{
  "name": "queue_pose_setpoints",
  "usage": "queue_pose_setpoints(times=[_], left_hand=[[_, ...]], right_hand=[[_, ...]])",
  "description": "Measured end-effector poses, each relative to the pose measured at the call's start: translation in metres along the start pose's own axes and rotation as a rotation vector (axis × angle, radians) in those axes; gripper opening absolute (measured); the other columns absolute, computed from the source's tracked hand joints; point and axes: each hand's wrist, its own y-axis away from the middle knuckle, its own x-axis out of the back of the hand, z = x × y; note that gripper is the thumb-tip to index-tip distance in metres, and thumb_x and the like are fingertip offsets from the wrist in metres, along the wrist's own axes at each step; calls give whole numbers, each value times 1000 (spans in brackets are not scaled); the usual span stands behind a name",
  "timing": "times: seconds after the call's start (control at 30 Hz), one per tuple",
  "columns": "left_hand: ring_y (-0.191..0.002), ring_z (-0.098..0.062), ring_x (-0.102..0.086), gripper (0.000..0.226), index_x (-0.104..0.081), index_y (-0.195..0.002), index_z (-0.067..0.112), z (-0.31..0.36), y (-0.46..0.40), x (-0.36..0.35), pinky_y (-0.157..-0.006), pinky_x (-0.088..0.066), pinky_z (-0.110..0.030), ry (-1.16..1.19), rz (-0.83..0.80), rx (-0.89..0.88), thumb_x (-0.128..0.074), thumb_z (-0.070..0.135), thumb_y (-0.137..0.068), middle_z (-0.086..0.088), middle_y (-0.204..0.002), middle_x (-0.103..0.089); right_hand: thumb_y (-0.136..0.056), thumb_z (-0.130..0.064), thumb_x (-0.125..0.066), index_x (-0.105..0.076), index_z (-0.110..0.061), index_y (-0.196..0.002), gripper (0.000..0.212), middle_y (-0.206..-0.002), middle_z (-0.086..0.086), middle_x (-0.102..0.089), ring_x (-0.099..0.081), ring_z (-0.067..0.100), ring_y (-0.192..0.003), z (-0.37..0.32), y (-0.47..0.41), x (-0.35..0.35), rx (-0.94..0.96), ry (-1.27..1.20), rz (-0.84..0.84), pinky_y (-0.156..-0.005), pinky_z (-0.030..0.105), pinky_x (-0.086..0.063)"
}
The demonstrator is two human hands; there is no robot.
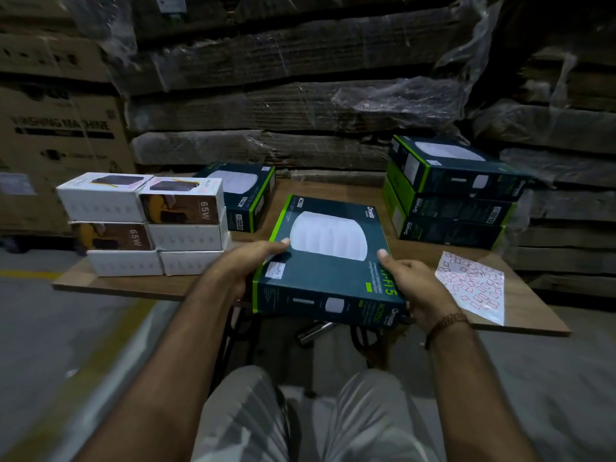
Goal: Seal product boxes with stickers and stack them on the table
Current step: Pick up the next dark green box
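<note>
Wooden table (206,288) before wrapped cartons; we log one dark green box (320,261) at centre, gripped by our left hand (246,265) and right hand (413,288); three-box stack (450,195) at two o'clock; sticker sheet (471,285) at three o'clock; white boxes (146,225) at ten o'clock

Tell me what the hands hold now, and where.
Both hands hold the dark green Omada box: left hand on its left edge, right hand on its right edge.
</note>
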Motion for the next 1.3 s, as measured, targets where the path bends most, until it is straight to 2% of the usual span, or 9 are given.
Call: queue_pose_setpoints(times=[0.07,0.17,0.3,0.53,0.73,0.97,1.1,1.2,1.3], left_hand=[[-78,-25,-78,39,-74,-109,8,3,-7,-3,-78,-63,-42,-1,-34,17,-69,46,-101,-14,-101,-82],[-87,-28,-79,51,-73,-116,6,8,-16,-6,-80,-65,-42,-82,31,-61,-64,54,-103,-13,-100,-82],[-82,-23,-79,34,-66,-131,4,16,-22,-8,-67,-64,-36,-60,37,-242,-65,29,-107,-9,-103,-81],[-122,-25,-68,75,-47,-157,23,50,-26,-4,-95,-62,-46,15,16,-504,-72,-7,-93,-1,-134,-71],[-112,-24,-71,81,-55,-130,21,61,-12,-14,-73,-61,-29,-36,90,-733,-70,-30,-69,-2,-111,-74],[-119,-17,-72,97,-49,-143,12,52,2,-16,-89,-62,-30,55,118,-906,-97,-9,-62,1,-123,-77],[-124,-19,-71,107,-50,-147,9,44,10,-12,-96,-63,-40,4,119,-939,-103,10,-55,-2,-129,-75],[-122,-11,-69,107,-53,-145,13,38,19,-14,-96,-61,-31,-51,199,-969,-104,21,-51,7,-128,-74],[-121,-6,-69,115,-52,-146,15,34,28,-16,-95,-61,-27,-57,221,-999,-109,26,-47,9,-127,-73]], right_hand=[[-95,-55,-73,-77,-3,-107,53,-94,11,-82,-79,31,-88,-6,-5,-3,-30,28,-46,-84,47,-64],[-93,-52,-77,-77,-7,-104,46,-94,8,-82,-80,29,-88,-8,-9,-9,15,47,-28,-84,47,-65],[-94,-34,-80,-74,-12,-115,31,-107,0,-80,-76,11,-87,-12,-11,-8,237,27,23,-73,26,-60],[-85,-17,-89,-42,-23,-148,78,-134,-6,-62,-64,16,-121,-41,-13,3,495,53,39,-104,45,-56],[-82,-14,-91,-57,-30,-128,59,-122,-13,-71,-68,1,-112,-46,-10,-1,686,15,78,-106,42,-57],[-69,-20,-93,-49,-25,-145,88,-133,-11,-68,-65,9,-126,-52,3,1,822,-31,121,-106,49,-57],[-66,-31,-98,-54,-20,-143,89,-130,-10,-69,-66,2,-121,-55,22,3,865,-112,119,-104,36,-57],[-59,-48,-94,-58,-27,-131,83,-123,-11,-71,-68,2,-117,-61,40,3,876,-186,131,-97,22,-56],[-64,-50,-94,-54,-15,-140,93,-119,-17,-73,-67,-2,-117,-68,55,5,898,-233,114,-98,21,-56]])
